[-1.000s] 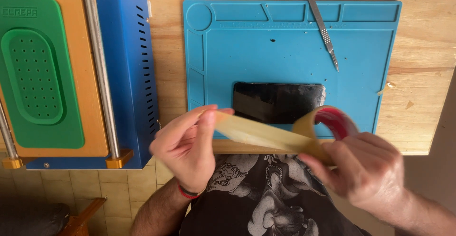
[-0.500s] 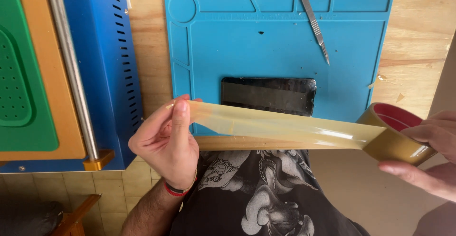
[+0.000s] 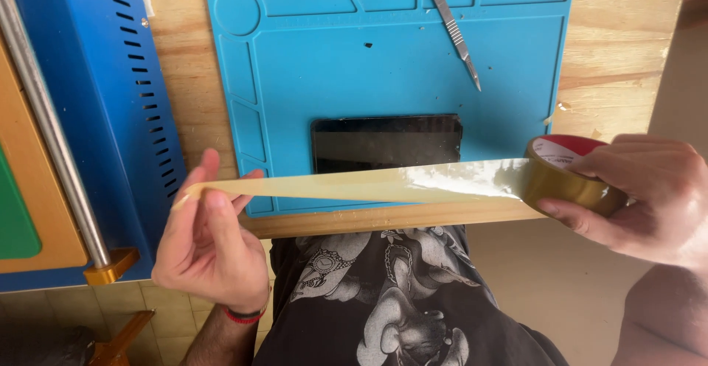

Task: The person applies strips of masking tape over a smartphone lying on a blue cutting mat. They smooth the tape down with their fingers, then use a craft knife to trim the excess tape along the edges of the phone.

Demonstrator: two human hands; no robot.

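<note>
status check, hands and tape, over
Left hand pinches tape strip end. Right hand grips tape roll. Strip stretched above phone on blue mat; nothing blocking.

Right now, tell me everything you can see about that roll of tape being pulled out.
The tape roll is brownish-tan glossy packing tape on a core with a red and white inner face. The right hand grips it from the side, beyond the table's front right corner. A long translucent strip runs taut and nearly level to the left hand, whose fingertips pinch its free end. The strip spans above the blue mat's near edge and a dark phone, catching glare near the roll.
</note>
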